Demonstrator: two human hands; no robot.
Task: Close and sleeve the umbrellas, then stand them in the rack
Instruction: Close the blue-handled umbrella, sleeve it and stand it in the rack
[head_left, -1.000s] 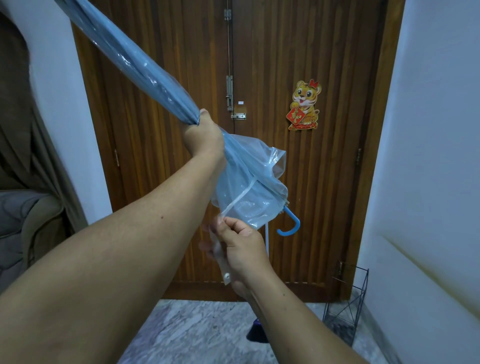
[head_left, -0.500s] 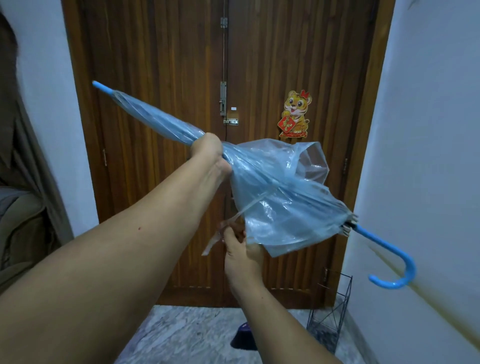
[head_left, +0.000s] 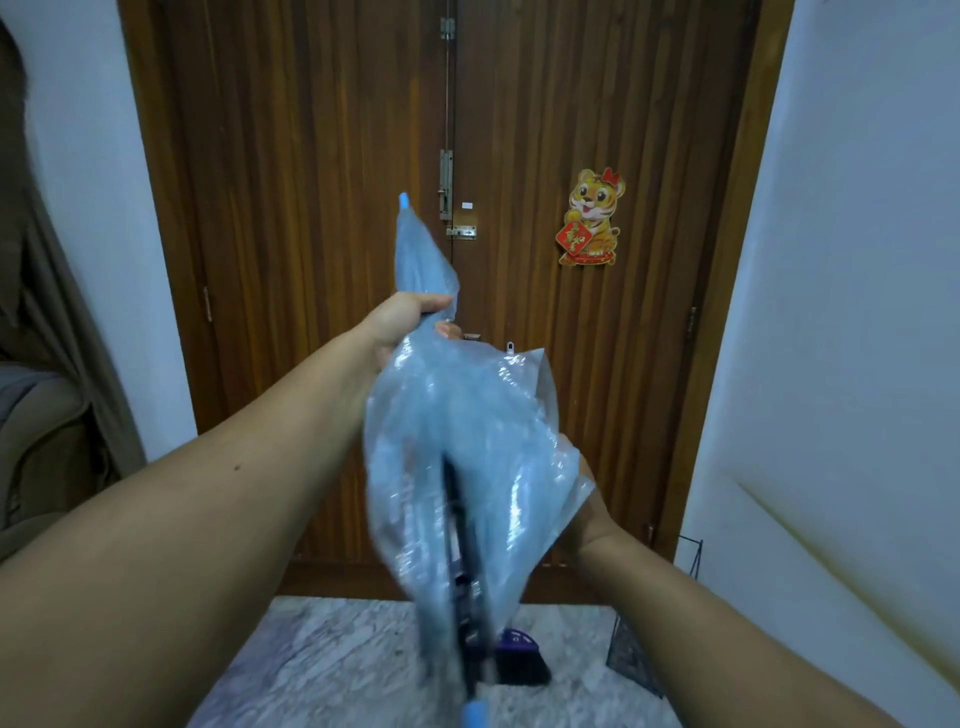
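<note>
Nearest to us, at the bottom, we see the blue handle (head_left: 475, 713) of the umbrella (head_left: 415, 254). It is blurry. Its dark stick runs up and away from us inside a clear plastic sleeve (head_left: 467, 441). The sleeve is loose and puffy around the near part and tight around the far part.

Our right hand (head_left: 584, 512) is behind the puffy plastic on the right. The sleeve hides most of it, so we cannot tell if it grips anything.

Our left hand (head_left: 402, 325) is farther out. Its fingers are wrapped round the umbrella and sleeve at the narrow part. Past this hand the umbrella points up and away, and its small blue tip (head_left: 403, 200) is at the top.

Down on the marble floor (head_left: 332, 660) lies a dark purple thing (head_left: 517, 657), partly hidden. At the right, near the white wall, stands the black wire rack (head_left: 654, 639).

Farthest away is the brown wooden door (head_left: 322, 208). It has a tiger sticker (head_left: 592, 218) on its right half.
</note>
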